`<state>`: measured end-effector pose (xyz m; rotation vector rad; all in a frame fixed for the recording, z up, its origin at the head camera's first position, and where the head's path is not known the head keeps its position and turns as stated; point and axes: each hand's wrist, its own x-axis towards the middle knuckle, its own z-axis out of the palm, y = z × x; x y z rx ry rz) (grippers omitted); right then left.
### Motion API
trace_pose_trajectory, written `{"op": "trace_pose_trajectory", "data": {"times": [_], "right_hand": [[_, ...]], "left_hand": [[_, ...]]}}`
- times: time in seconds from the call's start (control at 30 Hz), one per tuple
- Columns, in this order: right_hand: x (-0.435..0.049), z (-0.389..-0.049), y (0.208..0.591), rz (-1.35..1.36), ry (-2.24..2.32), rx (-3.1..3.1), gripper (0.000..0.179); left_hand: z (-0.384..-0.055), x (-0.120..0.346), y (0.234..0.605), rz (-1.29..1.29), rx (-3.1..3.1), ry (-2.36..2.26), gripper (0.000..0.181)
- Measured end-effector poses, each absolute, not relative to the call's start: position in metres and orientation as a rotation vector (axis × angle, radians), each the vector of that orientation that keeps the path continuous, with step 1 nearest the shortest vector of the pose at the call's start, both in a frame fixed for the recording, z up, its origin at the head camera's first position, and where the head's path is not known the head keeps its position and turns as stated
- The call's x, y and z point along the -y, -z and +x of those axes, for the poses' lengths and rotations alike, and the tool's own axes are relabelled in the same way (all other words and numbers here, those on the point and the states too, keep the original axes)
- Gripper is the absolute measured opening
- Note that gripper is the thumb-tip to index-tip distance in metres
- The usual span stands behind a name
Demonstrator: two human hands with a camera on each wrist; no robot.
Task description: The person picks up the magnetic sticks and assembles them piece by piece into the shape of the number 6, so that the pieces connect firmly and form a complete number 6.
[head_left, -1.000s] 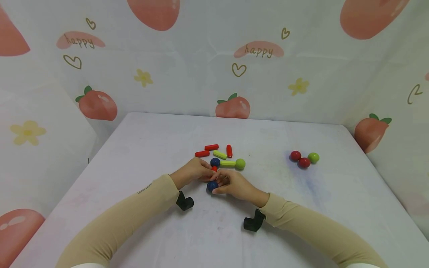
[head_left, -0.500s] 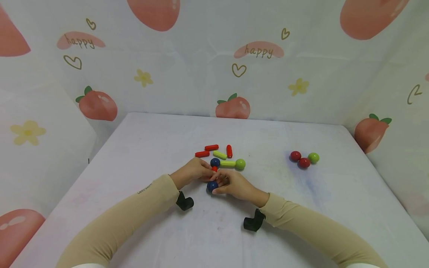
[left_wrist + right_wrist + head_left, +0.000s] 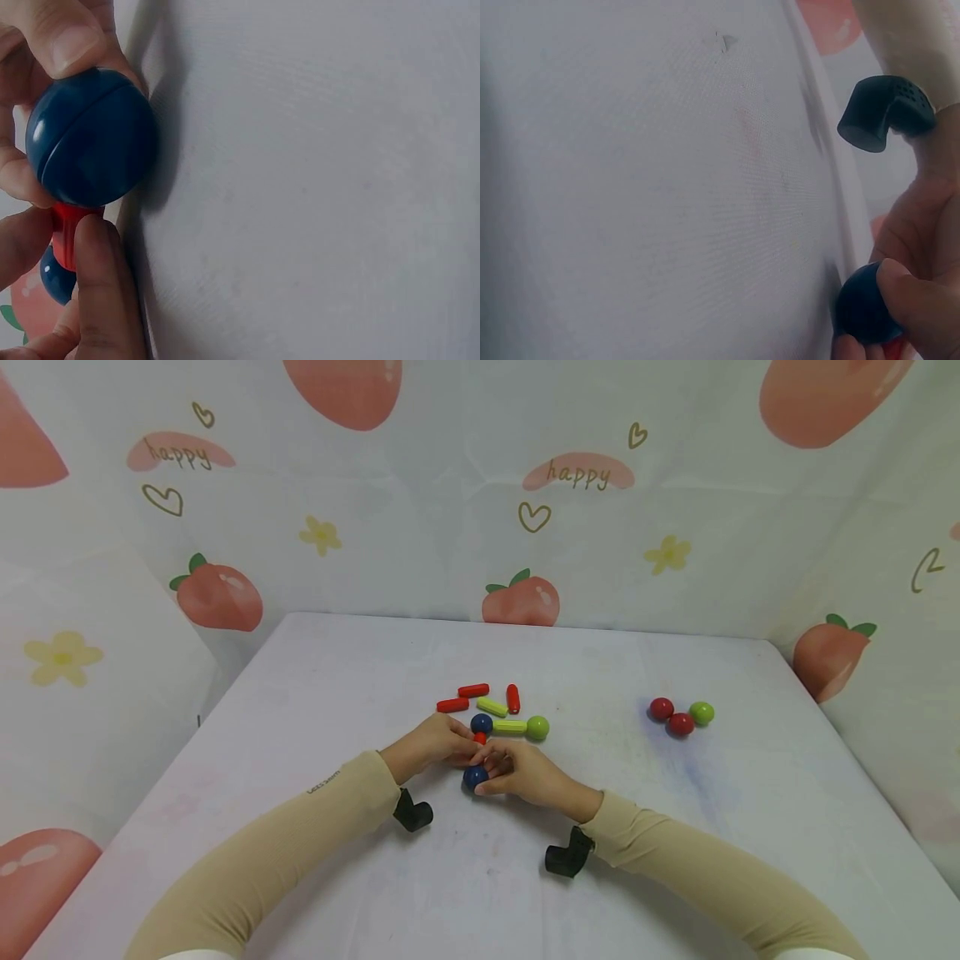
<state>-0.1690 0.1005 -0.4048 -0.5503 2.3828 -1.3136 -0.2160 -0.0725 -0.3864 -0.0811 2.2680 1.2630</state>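
My left hand (image 3: 433,747) pinches a red rod (image 3: 69,234) between thumb and fingers. Close by, my right hand (image 3: 531,774) grips a dark blue ball (image 3: 94,139) at the rod's near end, thumb pressed on it. The same ball shows low in the right wrist view, partly covered by fingers. Beyond the hands, the rod's far end meets a second blue ball (image 3: 482,724). From there a yellow-green rod (image 3: 510,727) runs right to a green ball (image 3: 537,727). Fingers hide much of the red rod in the head view.
Behind the joined pieces lie loose red rods (image 3: 473,690) and one loose yellow-green rod (image 3: 492,707). Two red balls (image 3: 680,725) and a green ball (image 3: 702,713) rest at the right of the white table (image 3: 360,652). Black camera mounts (image 3: 567,856) hang below both wrists.
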Motion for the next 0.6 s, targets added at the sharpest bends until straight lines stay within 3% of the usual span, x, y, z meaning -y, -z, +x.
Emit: {"op": "trace_pose_trajectory", "data": {"times": [0.2,0.6], "right_hand": [[-0.101,-0.172,0.406,-0.556,1.315,-2.352,0.031],[-0.102,-0.17,0.399,-0.53,1.311,-2.316,0.031]], "left_hand": [[-0.218,0.078,0.382,-0.052,-2.261,-1.22,0.032],[-0.242,0.104,0.332,0.006,-2.4,-1.309,0.037]]}}
